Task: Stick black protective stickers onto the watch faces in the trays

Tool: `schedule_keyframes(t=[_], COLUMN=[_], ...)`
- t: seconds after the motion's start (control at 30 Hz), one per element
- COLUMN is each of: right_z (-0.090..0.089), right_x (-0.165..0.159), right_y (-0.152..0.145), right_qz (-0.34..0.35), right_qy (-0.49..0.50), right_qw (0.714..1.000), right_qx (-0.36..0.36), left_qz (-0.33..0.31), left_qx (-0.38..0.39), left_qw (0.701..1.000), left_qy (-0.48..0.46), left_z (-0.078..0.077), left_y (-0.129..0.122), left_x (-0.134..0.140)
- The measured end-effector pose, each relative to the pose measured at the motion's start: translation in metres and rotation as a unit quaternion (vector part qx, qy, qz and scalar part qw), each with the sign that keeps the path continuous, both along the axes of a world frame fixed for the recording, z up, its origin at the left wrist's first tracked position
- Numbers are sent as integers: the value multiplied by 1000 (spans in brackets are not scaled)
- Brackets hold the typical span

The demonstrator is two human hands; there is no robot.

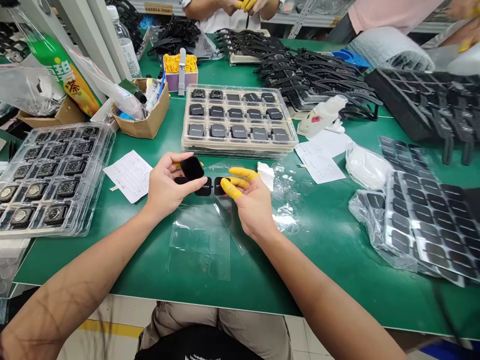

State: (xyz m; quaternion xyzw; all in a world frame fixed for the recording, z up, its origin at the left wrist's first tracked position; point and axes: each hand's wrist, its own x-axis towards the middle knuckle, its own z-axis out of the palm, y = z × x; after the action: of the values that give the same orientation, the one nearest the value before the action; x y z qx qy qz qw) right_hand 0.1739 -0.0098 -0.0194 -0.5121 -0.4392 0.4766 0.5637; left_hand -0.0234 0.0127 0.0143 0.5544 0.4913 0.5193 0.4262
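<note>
My left hand grips a glossy black smartwatch body with rounded corners, its dark face turned up. Just under it, black square films with pale lettering sit in a row, partly covered by my left fingers and thumb. Yellow finger cots cover the thumb and fingertips of my right hand, which pinches the right-hand black film at its right edge. Clear plastic sheets with square outlines lie on the green table below both hands.
Beyond my hands stands a stacked tray of black squares. Trays of watch bodies are at left, near a cardboard box. Black film sheets, a white bottle and paper slips lie right. Another person's hands work opposite.
</note>
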Motion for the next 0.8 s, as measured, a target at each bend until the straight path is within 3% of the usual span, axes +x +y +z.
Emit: schedule_keyframes(t=[0.17,0.33,0.8], right_z=[-1,4,-2], right_x=[1,4,-8], right_y=[3,-4,-6], right_qz=[-21,-4,-28], right_qy=[-78,-73,-98], right_qw=[996,995,994], right_qx=[36,65,31], left_qz=[9,46,54], left_qx=[-8,8,-11], left_qw=[1000,999,998], left_qy=[3,26,-5], left_z=[2,0,3], left_y=[-6,-9,-13], left_x=[4,4,9])
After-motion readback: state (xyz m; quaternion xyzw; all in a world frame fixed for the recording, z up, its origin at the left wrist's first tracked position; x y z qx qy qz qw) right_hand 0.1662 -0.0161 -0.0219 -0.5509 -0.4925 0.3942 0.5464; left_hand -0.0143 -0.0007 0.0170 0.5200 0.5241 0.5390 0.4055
